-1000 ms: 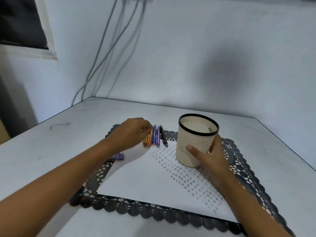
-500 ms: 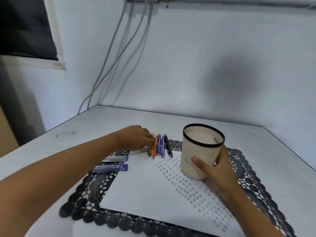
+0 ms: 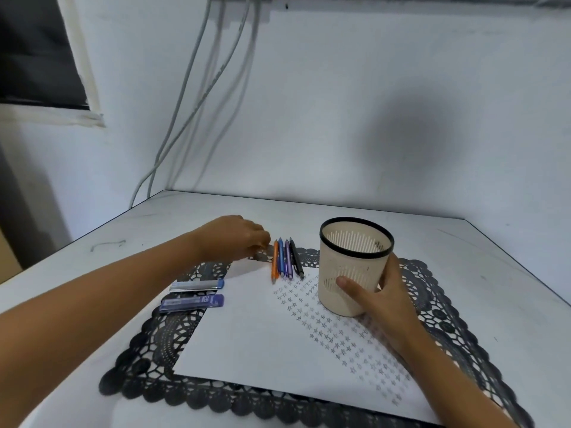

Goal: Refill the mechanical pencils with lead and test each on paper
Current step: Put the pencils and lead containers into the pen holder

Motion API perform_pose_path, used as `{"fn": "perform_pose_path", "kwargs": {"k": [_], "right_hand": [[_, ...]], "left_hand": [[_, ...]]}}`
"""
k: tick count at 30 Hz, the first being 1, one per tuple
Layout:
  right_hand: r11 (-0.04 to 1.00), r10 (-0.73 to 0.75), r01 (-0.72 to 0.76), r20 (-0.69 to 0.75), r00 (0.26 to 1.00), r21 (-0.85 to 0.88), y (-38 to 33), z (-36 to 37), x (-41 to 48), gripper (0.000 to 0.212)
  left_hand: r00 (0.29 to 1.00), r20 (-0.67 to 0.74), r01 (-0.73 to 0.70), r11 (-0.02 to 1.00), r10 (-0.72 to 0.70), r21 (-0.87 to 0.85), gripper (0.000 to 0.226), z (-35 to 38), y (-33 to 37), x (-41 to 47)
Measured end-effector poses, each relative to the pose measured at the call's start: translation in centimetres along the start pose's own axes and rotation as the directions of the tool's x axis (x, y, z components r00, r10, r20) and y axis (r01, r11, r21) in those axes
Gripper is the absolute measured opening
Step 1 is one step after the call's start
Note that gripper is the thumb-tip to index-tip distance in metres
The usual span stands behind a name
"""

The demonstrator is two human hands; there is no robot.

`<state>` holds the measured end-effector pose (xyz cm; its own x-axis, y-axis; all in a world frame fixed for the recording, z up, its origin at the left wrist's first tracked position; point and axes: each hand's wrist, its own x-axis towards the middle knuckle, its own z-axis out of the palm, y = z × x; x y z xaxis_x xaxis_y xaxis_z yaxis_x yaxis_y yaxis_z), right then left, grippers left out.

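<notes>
A black lace mat point(image 3: 173, 393) lay nearest, with a white sheet of paper point(image 3: 262, 344) on it, its right half covered in rows of small pencilled stars point(image 3: 340, 338). At 9 o'clock from the sheet's middle two lead cases lay side by side across the paper's left edge, the purple one point(image 3: 193, 302) nearer and the grey one point(image 3: 197, 285) just beyond. A second earlier the left forearm hid all but the purple end. At 2 o'clock the right hand point(image 3: 386, 307) gripped the cream slotted cup point(image 3: 349, 264), thumb across its front and fingers round its right side, as it had before. At 12 o'clock four mechanical pencils lay in a tight row with tips toward the viewer: orange point(image 3: 274, 262), blue point(image 3: 281, 257), purple point(image 3: 288, 259), black point(image 3: 296, 259). The left hand point(image 3: 234, 237), which had been on the row, had drawn back to its 9 o'clock side. Its fingers were curled down at the mat, and whether they pinched anything could not be told. Beyond, the white table point(image 3: 479, 264) met a wall with grey cables point(image 3: 197, 103) hanging at 11 o'clock.
</notes>
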<state>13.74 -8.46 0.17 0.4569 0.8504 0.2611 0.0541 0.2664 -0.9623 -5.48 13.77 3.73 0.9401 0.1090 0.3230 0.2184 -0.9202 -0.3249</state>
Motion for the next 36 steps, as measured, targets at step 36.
{"fn": "perform_pose_path", "kwargs": {"k": [36], "right_hand": [[0.997,0.036,-0.038,0.021,0.999,0.067,-0.2,0.1,-0.3,0.076]], "left_hand": [[0.852,0.407,0.485,0.787,-0.328,-0.382,0.026,-7.6,11.0,12.6]]}}
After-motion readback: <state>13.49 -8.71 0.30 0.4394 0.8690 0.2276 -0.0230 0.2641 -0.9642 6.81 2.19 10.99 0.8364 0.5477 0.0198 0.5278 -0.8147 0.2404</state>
